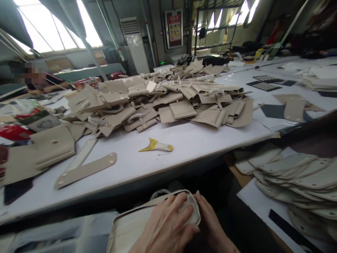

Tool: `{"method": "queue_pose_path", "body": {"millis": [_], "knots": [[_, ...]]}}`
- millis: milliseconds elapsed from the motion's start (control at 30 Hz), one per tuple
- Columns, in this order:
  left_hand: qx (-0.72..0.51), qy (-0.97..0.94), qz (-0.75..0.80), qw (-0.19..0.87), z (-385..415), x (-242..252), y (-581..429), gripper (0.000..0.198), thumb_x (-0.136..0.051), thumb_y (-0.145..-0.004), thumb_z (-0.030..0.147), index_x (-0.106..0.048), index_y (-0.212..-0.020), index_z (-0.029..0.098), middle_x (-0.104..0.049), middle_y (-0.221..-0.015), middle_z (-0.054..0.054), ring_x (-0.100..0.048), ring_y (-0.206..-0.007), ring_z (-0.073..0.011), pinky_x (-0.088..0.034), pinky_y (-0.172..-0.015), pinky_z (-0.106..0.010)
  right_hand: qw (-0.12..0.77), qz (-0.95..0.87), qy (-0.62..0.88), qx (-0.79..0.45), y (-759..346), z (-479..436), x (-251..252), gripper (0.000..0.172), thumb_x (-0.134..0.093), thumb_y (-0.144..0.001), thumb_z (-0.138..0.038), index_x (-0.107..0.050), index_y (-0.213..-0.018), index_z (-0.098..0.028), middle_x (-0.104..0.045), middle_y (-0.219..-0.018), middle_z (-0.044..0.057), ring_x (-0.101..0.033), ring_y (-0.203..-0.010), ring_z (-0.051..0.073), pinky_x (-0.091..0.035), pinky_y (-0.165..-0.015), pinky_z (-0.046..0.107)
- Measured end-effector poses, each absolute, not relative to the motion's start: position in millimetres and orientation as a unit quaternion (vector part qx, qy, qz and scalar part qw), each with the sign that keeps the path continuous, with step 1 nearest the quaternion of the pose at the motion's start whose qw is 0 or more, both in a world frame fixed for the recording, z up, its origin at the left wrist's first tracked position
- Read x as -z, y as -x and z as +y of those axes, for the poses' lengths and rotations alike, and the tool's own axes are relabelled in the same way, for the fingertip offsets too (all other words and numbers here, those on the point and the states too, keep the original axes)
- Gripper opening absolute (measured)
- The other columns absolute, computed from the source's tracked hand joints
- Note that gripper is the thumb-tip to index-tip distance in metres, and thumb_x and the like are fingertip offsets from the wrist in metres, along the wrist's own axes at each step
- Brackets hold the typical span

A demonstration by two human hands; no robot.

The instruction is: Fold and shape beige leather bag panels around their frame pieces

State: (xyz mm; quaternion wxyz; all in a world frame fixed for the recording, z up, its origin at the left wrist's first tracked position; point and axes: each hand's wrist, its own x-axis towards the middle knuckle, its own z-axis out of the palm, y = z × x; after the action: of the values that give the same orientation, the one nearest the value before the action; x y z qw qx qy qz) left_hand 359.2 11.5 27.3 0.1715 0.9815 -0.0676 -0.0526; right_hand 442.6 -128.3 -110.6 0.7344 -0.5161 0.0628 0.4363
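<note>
Both of my hands are low in the view, below the table's front edge, on a beige bag panel (131,225) with a rounded, piped corner. My left hand (164,228) lies over that corner, fingers on top and thumb tucked against the edge, gripping it. My right hand (210,225) presses its closed fingers against the panel's right side and holds it from there. Part of the panel is hidden under my hands.
A white table (184,140) carries a big heap of beige pieces (163,98), a beige strap with studs (84,170), a white strip (80,156), a folded pouch (52,146) and a yellow-white scrap (156,145). Stacked grey-beige pieces (295,172) lie at right. Another person sits far left.
</note>
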Motion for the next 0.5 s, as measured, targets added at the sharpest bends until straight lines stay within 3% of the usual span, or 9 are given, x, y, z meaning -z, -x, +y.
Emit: {"method": "queue_pose_path", "body": {"millis": [33,133,300,367,500], "knots": [[0.049,-0.982,-0.067,0.171,13,-30,-360,0.011,-0.051,-0.097,0.030,-0.057,-0.105,0.027,-0.062,-0.116,-0.002,-0.060,-0.104,-0.0239,-0.052,-0.088,-0.039,0.719,0.039,0.572,-0.393,-443,-137,101,0.053,-0.060,-0.084,-0.068,-0.068,-0.102,-0.019,-0.069,-0.093,0.007,-0.064,-0.087,0.023,-0.051,-0.075,0.031],[0.059,-0.984,-0.051,0.158,22,-35,-367,0.019,-0.043,-0.094,0.013,-0.054,-0.106,0.023,-0.065,-0.098,-0.002,-0.064,-0.088,-0.0229,-0.055,-0.077,-0.037,0.621,-0.112,0.717,-0.298,-443,-153,66,0.049,-0.055,-0.089,-0.063,-0.068,-0.109,-0.020,-0.066,-0.095,0.006,-0.061,-0.088,0.023,-0.048,-0.076,0.030],[0.056,-0.983,-0.091,0.150,40,-37,-394,0.026,-0.046,-0.083,0.009,-0.057,-0.103,0.020,-0.064,-0.095,-0.004,-0.067,-0.069,-0.0227,-0.054,-0.057,-0.033,0.429,-0.224,0.848,-0.215,-430,-148,29,0.037,-0.053,-0.092,-0.054,-0.068,-0.101,-0.021,-0.058,-0.078,0.002,-0.056,-0.071,0.019,-0.040,-0.066,0.029],[0.036,-0.979,-0.105,0.170,46,-36,-407,0.028,-0.047,-0.080,0.009,-0.063,-0.100,0.021,-0.064,-0.104,-0.006,-0.068,-0.074,-0.0237,-0.055,-0.060,-0.034,0.408,-0.226,0.861,-0.202,-427,-143,28,0.035,-0.049,-0.094,-0.050,-0.069,-0.093,-0.021,-0.056,-0.075,0.002,-0.055,-0.069,0.018,-0.038,-0.065,0.030],[0.083,-0.942,-0.150,0.289,58,-26,-425,0.032,-0.051,-0.077,0.010,-0.074,-0.095,0.022,-0.070,-0.116,-0.006,-0.069,-0.095,-0.0260,-0.054,-0.085,-0.037,0.411,-0.224,0.862,-0.196,-428,-137,30,0.036,-0.045,-0.094,-0.046,-0.068,-0.086,-0.020,-0.059,-0.076,0.003,-0.056,-0.070,0.019,-0.037,-0.063,0.030]]}}
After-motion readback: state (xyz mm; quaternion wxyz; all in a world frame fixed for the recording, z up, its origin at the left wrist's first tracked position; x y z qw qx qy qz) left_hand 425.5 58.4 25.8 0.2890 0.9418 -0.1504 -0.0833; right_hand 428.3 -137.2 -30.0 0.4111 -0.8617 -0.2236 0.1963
